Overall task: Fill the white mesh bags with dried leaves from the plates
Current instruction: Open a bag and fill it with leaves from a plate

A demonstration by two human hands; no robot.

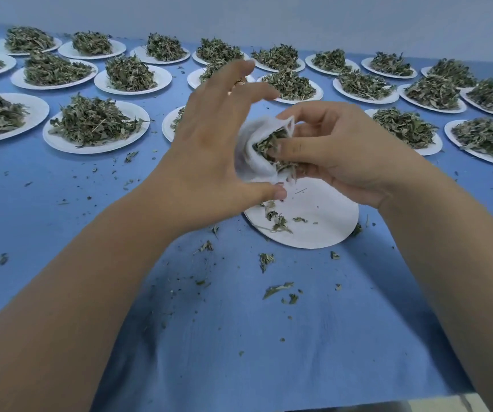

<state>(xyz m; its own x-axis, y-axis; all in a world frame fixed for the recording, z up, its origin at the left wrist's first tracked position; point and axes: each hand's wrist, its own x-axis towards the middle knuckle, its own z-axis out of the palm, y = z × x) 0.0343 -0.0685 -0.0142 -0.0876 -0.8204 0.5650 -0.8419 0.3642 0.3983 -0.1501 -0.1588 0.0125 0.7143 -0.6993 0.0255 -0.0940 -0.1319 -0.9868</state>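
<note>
Landmark: near-empty plate (313,230) at bench (61,179) centre, a few scraps left on it.

- White mesh bag (251,159) held in the air just above the plate's far-left rim, between the two hands. Mouth faces right, toward the right hand. Long axis runs roughly left to right, tilted a little upward at the mouth.
- Right hand (343,156), above the plate's far edge: fingers curled round a wad of dried leaves (269,147), thumb pressing it into the mouth. It is the hand nearer the opening.
- Left hand (209,138), left of the plate: fingers spread and arched over the bag's closed side, slightly blurred; thumb tip touches the bag's lower edge. No firm grip visible.
- Heaped plates (96,123) lie in rows beyond the plate.

Judgement: the coming push goes right to left, into the mouth, with the left hand bracing.
</note>
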